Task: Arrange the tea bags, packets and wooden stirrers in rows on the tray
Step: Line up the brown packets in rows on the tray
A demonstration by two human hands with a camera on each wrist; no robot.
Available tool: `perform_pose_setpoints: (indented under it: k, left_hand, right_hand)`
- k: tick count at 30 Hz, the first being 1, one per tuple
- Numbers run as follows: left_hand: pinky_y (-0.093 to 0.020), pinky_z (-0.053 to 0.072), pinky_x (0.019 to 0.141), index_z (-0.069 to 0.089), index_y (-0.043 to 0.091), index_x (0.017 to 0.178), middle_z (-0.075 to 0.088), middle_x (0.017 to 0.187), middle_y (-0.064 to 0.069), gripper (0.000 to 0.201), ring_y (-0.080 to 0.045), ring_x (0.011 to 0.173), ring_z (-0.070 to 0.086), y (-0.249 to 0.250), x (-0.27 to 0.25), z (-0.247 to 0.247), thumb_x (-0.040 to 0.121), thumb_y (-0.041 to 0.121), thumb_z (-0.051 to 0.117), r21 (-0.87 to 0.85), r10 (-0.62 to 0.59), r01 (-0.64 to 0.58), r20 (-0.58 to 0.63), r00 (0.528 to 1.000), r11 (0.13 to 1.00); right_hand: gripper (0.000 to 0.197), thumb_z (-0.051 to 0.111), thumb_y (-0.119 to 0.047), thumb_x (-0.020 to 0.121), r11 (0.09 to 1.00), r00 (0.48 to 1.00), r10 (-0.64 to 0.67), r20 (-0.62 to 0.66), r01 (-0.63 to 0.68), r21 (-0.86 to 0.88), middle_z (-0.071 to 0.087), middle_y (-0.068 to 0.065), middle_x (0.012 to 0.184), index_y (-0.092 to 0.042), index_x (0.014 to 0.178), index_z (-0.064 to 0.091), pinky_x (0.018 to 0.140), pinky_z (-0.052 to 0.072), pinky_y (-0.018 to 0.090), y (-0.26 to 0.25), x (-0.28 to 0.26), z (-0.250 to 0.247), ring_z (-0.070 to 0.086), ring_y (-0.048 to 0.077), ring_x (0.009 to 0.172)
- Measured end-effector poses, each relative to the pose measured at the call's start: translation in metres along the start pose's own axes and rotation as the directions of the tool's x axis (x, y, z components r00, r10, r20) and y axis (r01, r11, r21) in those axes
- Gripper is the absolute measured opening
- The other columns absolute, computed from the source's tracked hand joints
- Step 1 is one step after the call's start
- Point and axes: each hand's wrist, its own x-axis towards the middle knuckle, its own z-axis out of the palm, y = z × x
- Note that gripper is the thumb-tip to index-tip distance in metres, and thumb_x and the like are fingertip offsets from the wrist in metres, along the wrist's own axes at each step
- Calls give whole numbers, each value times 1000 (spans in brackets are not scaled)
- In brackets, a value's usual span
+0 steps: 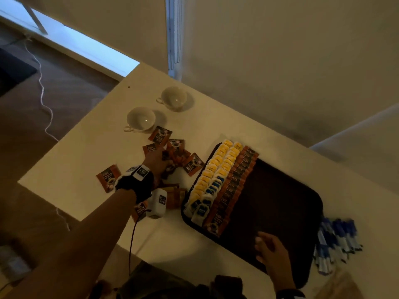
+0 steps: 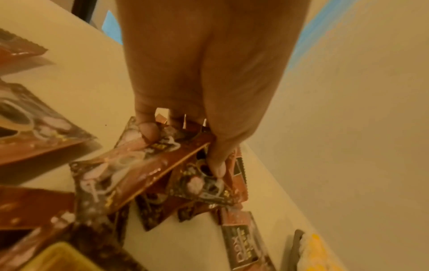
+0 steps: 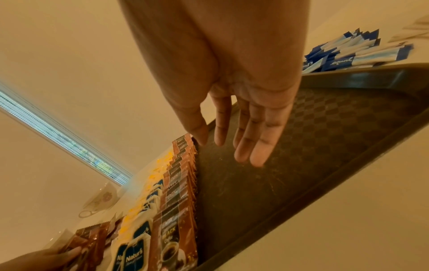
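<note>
While lit dimly, the scene reads so:
Coffee packets (image 1: 172, 154): glossy brown, cup printed, loose pile on the counter (image 1: 86, 160), 9 o'clock of the tray (image 1: 280, 203).
Left hand (image 1: 155, 158): on the pile, pinching one packet (image 2: 130, 168).
Tea bags (image 1: 213, 175): yellow and blue rows along the tray's 9 o'clock side.
Right hand (image 3: 241, 113): fingers straight, relaxed, above bare tray.

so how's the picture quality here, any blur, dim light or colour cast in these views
Head view: dim, the dark brown plastic tray nearly loses its texture, and the blue-and-white sachets are smeared. Left wrist view: warm orange cast, with the brown coffee packets under the left hand motion-blurred. Right wrist view: same cast but sharper, strong wide-angle stretch on the open right hand.
</note>
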Motion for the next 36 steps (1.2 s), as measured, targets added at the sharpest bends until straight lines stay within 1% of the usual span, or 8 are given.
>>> perform_pose_setpoints:
  k: [5,8,13,17,19,24,29,36]
  left_hand:
    - [-33,40,89,46,9,132,56,127,-14,41,-30,114,53,9,-27,-12,92,11,56,-163,108,-131,-147,983,978]
    - [-38,50,81,50,13,124,61,116,-10,33,-28,96,62,24,-42,-14,92,15,56,-322,130,-177,-163,978,930]
    - [-45,58,71,57,12,102,66,95,-12,11,-26,84,68,81,-72,-4,91,15,57,-589,226,-160,39,973,792]
    - [-41,56,75,56,4,113,67,104,-12,27,-30,95,65,122,-89,17,92,21,57,-757,209,30,218,953,653]
    - [-41,55,81,56,9,118,67,109,-12,31,-30,104,63,135,-93,26,91,25,58,-785,195,113,286,938,610]
    - [-36,57,69,55,16,122,67,111,-8,28,-22,94,67,159,-113,47,95,23,51,-774,264,123,354,897,622]
    - [-34,58,65,51,12,120,66,108,-3,26,-19,89,70,169,-130,53,95,18,52,-649,412,-89,365,835,755]
    - [-39,52,68,47,22,120,65,99,2,26,-18,79,68,193,-134,47,95,13,49,-475,523,-295,473,709,829]
  right_hand:
    - [10,57,-21,93,999,998,-53,23,53,-13,58,2,109,-26,101,55,76,48,31,-15,2,3,57,18,99]
    - [12,59,-23,91,992,989,-127,79,127,9,59,-1,108,-34,94,54,73,50,28,-43,1,8,59,15,98]
    - [19,60,-33,88,950,905,-303,299,261,173,58,-2,115,-35,105,51,78,54,28,-107,-15,23,59,11,103]
    - [58,71,-23,82,903,814,-363,454,186,388,54,-1,123,-27,129,35,91,53,37,-136,-19,45,58,16,111]
    - [69,72,-16,81,851,813,-445,375,252,461,55,5,130,-19,138,35,98,49,40,-134,-19,49,57,18,117]
    - [24,59,-15,91,764,880,-465,96,344,545,66,3,111,-19,115,57,82,53,26,-121,-26,23,65,13,100]
    - [16,55,-16,93,731,906,-424,11,335,595,66,0,91,-14,109,58,54,47,12,-108,-34,-2,64,0,69]
    - [19,63,-15,88,694,922,-381,-74,338,636,68,4,95,-18,106,58,50,47,13,-109,-29,-28,65,1,65]
